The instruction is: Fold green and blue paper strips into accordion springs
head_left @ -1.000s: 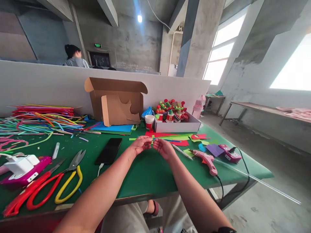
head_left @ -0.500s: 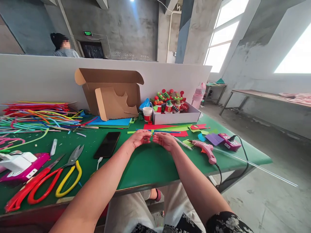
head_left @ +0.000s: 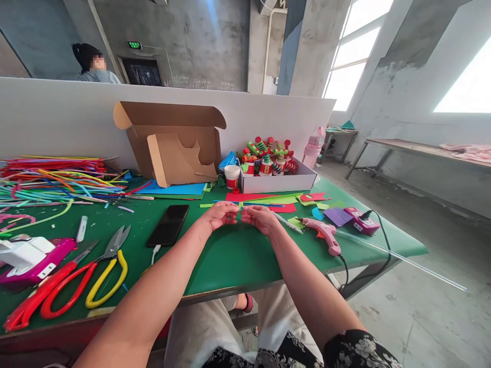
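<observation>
My left hand (head_left: pixel 222 214) and my right hand (head_left: pixel 259 216) meet fingertip to fingertip over the middle of the green table. Both are closed in a pinch, thumbs and forefingers pressed together. A speck of light green and blue shows in the narrow gap between them; what the fingers grip is too small to name. Behind the hands lie a light green paper strip (head_left: pixel 206 205) and a thin blue strip (head_left: pixel 274 205). Red paper (head_left: pixel 286 208) is just beyond. A white pen-like stick (head_left: pixel 289 224) lies beside my right hand.
A pink glue gun (head_left: pixel 324 233) with its cord and a clear rod (head_left: pixel 402 257) lie right. Left are a phone (head_left: pixel 169 225), scissors (head_left: pixel 117 243) and pipe cleaners (head_left: pixel 49 179). Paper cups (head_left: pixel 232 176), a white box (head_left: pixel 278 184) of cup figures and a cardboard box (head_left: pixel 176 116) stand behind.
The view has shifted slightly, so the scene sits a little higher in the picture. My hands keep the same place and the same pinch, with only a slight turn of the fingers.
</observation>
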Tool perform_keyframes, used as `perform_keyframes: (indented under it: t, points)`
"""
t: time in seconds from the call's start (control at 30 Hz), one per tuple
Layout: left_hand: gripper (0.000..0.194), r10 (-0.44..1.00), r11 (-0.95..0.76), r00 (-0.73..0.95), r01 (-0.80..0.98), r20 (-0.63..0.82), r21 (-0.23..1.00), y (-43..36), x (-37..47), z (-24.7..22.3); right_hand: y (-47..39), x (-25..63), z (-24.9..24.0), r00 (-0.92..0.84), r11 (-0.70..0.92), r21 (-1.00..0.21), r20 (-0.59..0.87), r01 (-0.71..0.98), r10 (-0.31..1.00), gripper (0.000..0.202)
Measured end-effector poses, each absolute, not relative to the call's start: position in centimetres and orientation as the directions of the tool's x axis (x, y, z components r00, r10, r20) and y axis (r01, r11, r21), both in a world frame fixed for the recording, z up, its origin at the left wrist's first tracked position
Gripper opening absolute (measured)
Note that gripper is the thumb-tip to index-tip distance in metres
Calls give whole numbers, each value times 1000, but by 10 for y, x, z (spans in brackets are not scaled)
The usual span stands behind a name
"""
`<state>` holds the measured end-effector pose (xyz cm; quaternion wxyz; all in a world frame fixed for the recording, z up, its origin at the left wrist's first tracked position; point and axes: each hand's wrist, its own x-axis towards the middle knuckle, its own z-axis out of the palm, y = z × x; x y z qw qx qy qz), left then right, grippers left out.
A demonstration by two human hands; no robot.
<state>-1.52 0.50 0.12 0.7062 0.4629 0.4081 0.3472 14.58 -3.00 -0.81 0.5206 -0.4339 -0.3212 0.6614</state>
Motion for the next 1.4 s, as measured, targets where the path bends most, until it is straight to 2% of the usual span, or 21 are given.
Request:
perform_keyframes:
  t: [0.27, 0.47, 0.63, 0.83, 1.1, 1.4]
  points:
    - [15, 872, 301, 426, -81, -240, 950, 6, -15, -1, -31, 145, -6, -51, -227, -905, -224, -360, 973, 14]
    - [24, 882, 271, 416, -58, -224, 961, 5, -13, -2, -31, 145, -7, -15, -199, -934, -203, -296, 979, 13]
    - [26, 868, 269, 446, -51, -219, 962, 6, -14, -3, -30, 146, -8, -26, -201, -931, -203, -304, 979, 14]
    - [29, 865, 234, 483, -156, -132, 960, 5, -18, 1, -28, 147, -11, -35, -201, -927, -200, -316, 979, 14]
    - [30, 890, 153, 450, -160, -66, 975, 6, -17, -1, -30, 145, -9, -48, -223, -929, -219, -296, 975, 13]
    - [33, 910, 60, 411, -27, -44, 998, 6, -15, -4, -34, 143, -5, -50, -230, -931, -225, -285, 973, 17]
